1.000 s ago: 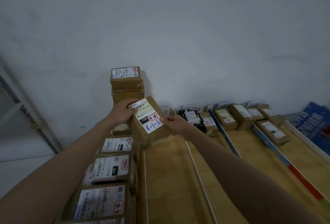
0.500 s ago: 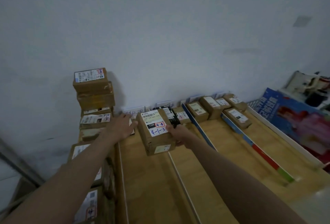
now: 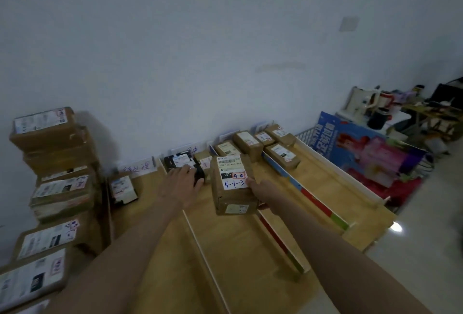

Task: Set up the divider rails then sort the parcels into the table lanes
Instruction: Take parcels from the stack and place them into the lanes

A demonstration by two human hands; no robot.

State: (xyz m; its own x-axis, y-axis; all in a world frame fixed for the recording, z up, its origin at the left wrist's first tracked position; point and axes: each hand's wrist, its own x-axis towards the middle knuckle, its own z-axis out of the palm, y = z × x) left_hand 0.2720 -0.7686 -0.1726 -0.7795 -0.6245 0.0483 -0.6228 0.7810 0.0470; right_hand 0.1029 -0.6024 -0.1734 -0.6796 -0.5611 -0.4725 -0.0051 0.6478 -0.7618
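while the divider rails were already laid lengthwise on the wooden table, a cardboard parcel marked "4-1-3" in blue was held above the table's middle, label side up, presumably so the code could be read against the lanes.

head view: the parcel was gripped at its right edge by the right hand, thumb on the label's corner, fingers curled under and mostly hidden. it was carried clear of the tabletop, over the line between the second and third lanes; which lane it was meant for could not be told. the left hand was stretched forward with straight, relaxed fingers and nothing in it, its fingertips over or touching a black parcel at the far end of the second lane; contact could not be confirmed. it was judged to be nudging or steadying that parcel to make room.

sorted parcels were packed at the far ends of the lanes against the wall, probably so the near stretches were kept free for later pieces. a white paper lane tag with handwriting was propped against the wall behind the first lane. one small parcel lay alone in the first lane.

unsorted parcels were stacked at the left of the table, within easy reach of the left arm. a blue poster leaned beyond the table's right edge.

sorting was judged under way, with much of the stack left.
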